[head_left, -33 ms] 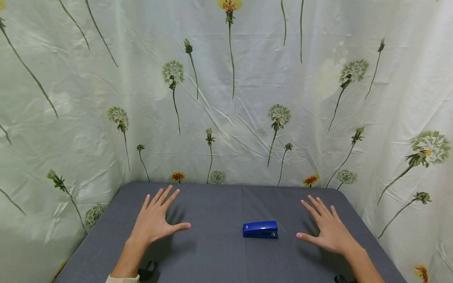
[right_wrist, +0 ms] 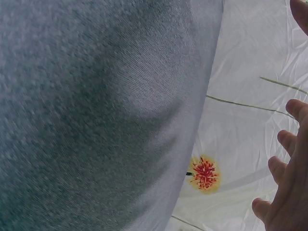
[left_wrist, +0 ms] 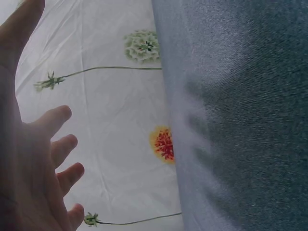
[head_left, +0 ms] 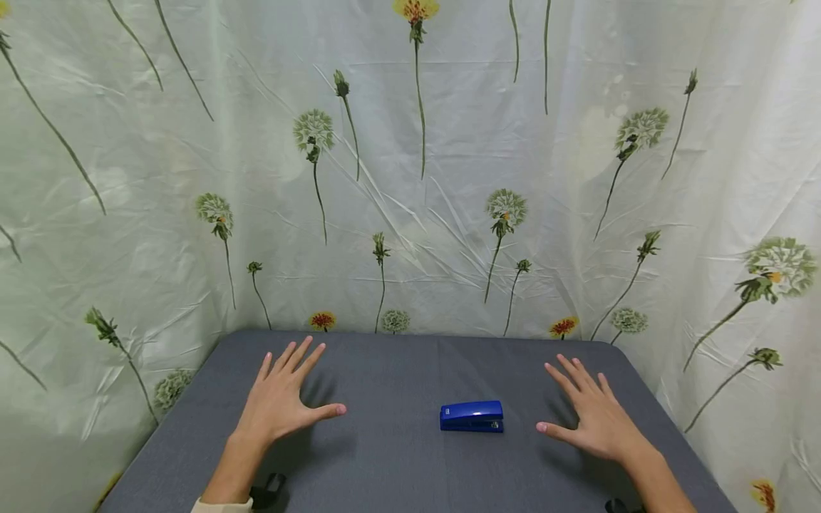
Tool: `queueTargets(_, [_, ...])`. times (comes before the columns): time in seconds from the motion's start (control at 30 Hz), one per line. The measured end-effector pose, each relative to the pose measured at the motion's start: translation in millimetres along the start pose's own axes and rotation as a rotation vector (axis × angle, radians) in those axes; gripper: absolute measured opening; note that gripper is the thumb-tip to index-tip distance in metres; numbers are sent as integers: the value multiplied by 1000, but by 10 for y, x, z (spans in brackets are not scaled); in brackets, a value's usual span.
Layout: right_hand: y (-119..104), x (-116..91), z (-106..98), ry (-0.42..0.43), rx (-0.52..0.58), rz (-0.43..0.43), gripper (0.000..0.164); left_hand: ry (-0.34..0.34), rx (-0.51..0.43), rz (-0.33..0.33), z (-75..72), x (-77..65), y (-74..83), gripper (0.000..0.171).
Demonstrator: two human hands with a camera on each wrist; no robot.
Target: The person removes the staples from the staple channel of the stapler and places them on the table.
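A blue stapler (head_left: 471, 416) lies on the grey cloth-covered table (head_left: 398, 456), right of the middle in the head view. To its left, my left hand (head_left: 279, 406) hovers over the cloth, fingers spread and thumb pointing toward the stapler. On the other side my right hand (head_left: 593, 420) is held up with spread fingers, its thumb nearer to the stapler than the left one. Neither hand touches anything. In the left wrist view the left hand (left_wrist: 36, 163) shows at the left edge; the right wrist view has the right hand (right_wrist: 291, 178) at its right edge.
A white curtain (head_left: 410, 214) printed with dandelions hangs behind the table and along both sides. Black straps (head_left: 269, 490) show near the wrists. The hands cast shadows on the cloth.
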State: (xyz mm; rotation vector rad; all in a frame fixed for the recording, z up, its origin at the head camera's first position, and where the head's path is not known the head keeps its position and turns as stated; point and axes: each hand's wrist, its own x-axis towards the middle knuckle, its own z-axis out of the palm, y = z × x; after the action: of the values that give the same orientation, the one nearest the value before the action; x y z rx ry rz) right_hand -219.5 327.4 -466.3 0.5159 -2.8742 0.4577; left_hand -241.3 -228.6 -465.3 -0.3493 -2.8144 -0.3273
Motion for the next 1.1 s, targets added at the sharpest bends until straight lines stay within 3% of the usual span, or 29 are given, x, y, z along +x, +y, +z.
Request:
queueTargets(0.73, [-24,57,40,50,4,-31,94,29,-32,19,-7,-40,-21,116])
queueTargets(1.1, [-150,101,205,84,31,-51,93,49,-71,31,62,1,119,113])
